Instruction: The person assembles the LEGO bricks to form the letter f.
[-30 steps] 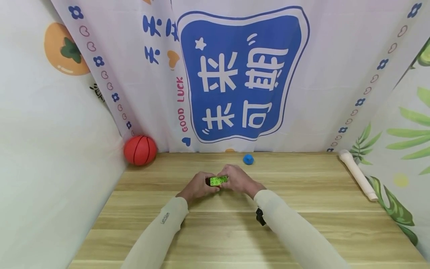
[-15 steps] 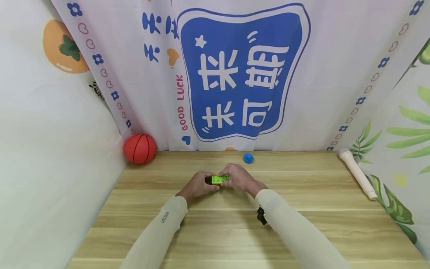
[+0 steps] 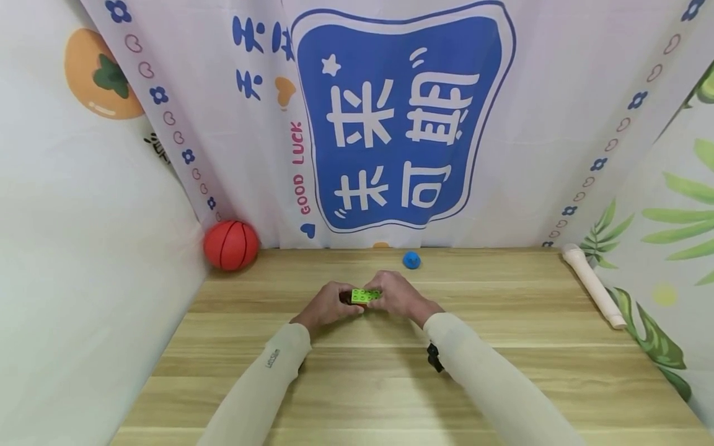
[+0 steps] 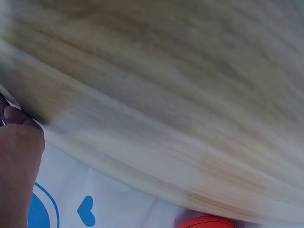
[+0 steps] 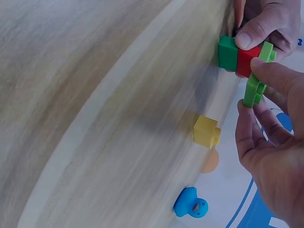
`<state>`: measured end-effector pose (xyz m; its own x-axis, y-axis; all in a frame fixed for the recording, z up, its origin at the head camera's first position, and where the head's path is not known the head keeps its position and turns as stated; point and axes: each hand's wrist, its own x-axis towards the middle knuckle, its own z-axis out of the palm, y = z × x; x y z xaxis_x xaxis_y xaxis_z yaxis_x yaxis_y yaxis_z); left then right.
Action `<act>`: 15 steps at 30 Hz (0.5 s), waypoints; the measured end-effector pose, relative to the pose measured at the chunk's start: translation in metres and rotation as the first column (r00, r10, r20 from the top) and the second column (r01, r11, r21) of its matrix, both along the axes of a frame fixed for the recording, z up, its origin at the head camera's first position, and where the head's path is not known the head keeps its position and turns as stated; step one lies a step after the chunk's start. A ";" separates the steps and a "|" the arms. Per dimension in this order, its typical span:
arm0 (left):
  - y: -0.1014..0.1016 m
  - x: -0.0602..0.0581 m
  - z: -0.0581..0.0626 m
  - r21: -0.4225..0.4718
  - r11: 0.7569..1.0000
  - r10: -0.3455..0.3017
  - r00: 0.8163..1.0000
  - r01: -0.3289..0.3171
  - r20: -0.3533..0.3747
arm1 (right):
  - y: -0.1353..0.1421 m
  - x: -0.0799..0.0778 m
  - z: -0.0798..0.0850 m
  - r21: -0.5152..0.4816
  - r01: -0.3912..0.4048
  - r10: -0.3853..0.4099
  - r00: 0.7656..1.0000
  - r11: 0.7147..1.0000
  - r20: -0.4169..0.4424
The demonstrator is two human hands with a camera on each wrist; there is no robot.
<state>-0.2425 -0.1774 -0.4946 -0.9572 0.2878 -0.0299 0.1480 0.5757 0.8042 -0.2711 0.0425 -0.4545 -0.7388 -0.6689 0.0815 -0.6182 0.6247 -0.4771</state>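
Note:
In the right wrist view a dark green building brick (image 5: 228, 53) and a red building brick (image 5: 247, 61) are joined, the green one nearest the wooden table. My left hand (image 3: 328, 303) grips this pair, its thumb on the red brick. My right hand (image 3: 397, 293) pinches a flat light green brick (image 5: 254, 90) between thumb and fingers, overhanging the red brick's studded side. Whether the light green brick is pressed fully home is hidden by the fingers. The left wrist view shows only part of the left hand (image 4: 21, 161).
A yellow brick (image 5: 205, 132) stands on the table (image 3: 357, 384), with a blue toy duck (image 5: 190, 203) farther along. A red ball (image 3: 231, 246) sits at the back left corner. A whitish stick-like object (image 3: 594, 286) lies along the right wall. Printed curtains close off the back.
The light green brick and the right hand have shifted very slightly right relative to the left hand. Both hands keep their holds; the head view has tilted a little.

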 end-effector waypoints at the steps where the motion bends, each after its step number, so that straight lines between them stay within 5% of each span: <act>1: -0.001 0.000 0.000 0.000 1.000 -0.001 1.000 0.001 -0.002 | -0.001 0.000 0.000 0.000 -0.005 0.005 1.000 1.000 -0.004; 15: -0.004 -0.001 -0.004 -0.010 1.000 -0.011 0.998 0.011 -0.056 | -0.009 0.000 0.002 -0.004 -0.026 0.026 0.999 1.000 -0.022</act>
<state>-0.2432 -0.1812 -0.4986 -0.9543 0.2981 0.0207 0.1988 0.5815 0.7889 -0.2711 0.0337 -0.4528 -0.7189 -0.6878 0.1007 -0.6450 0.6060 -0.4655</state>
